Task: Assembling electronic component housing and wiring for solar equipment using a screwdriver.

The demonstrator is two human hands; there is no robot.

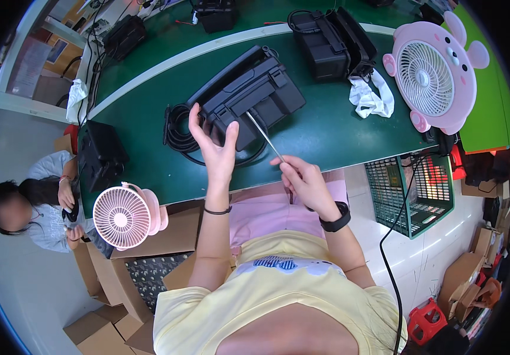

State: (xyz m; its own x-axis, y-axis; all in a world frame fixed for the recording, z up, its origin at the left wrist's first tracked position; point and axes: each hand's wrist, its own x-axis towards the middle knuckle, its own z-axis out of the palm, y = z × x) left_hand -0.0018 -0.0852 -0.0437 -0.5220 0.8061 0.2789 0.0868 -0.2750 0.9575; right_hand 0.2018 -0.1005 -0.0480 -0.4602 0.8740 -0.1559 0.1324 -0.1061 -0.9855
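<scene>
Left hand: the left hand (216, 145) grips the near edge of a black boxy device (252, 97), fingers up against its side.
Right hand: the right hand (302, 177) is closed around a screwdriver (264, 135), its thin shaft angled up to the device's near face.
Device: it sits tilted on the green workbench (338, 127), beside a coiled black cable (178, 133).
Nearby: a pink bear-shaped fan (435, 74) stands at the right, a small pink fan (126, 216) at the bench's near-left edge, and a crumpled white cloth (370, 97) between device and bear fan.
Other person: a seated person (36, 201) at far left.
</scene>
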